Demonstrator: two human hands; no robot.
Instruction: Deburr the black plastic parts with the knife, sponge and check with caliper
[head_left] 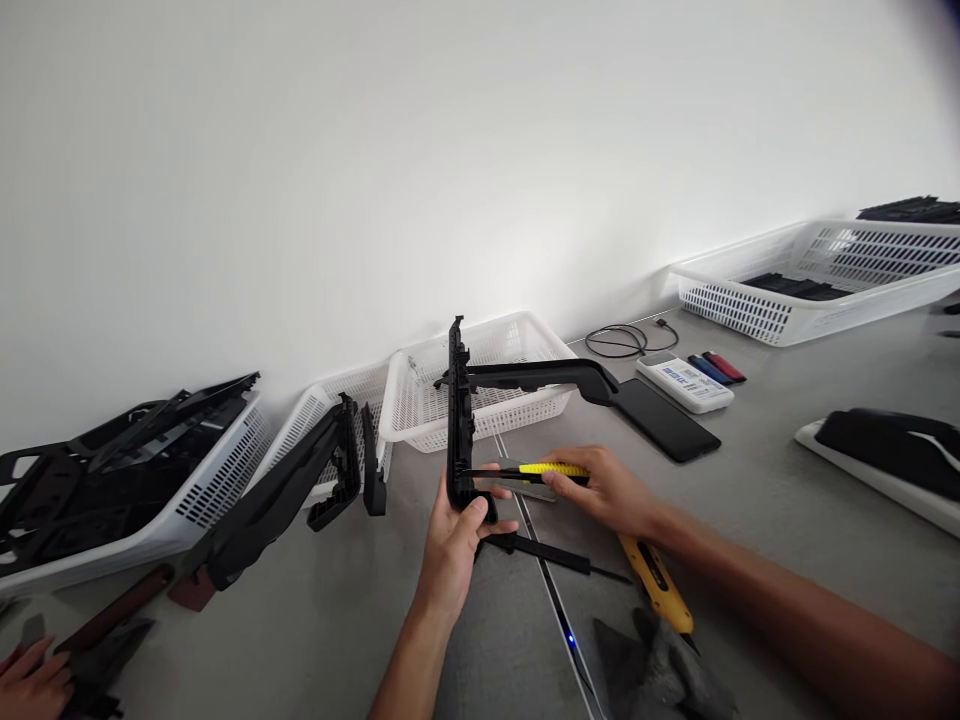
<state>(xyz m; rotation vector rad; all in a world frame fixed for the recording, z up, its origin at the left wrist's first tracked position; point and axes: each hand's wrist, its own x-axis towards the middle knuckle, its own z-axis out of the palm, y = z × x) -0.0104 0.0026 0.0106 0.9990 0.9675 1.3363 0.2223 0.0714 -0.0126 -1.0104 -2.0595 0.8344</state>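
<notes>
Far left: co-worker's hand near loose dark parts, white basket loaded with black parts behind. Centre: left hand, fingers curled round lower end of black plastic strip, strip roughly upright over the worktop. Right hand: fingers closed on yellow-black tool, tip at strip's lower end. Right: black phone, lying flat.

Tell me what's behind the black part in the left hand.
Behind the held part, a white basket and a long black piece reaching over its rim show. What lies directly behind the part is covered.
</notes>
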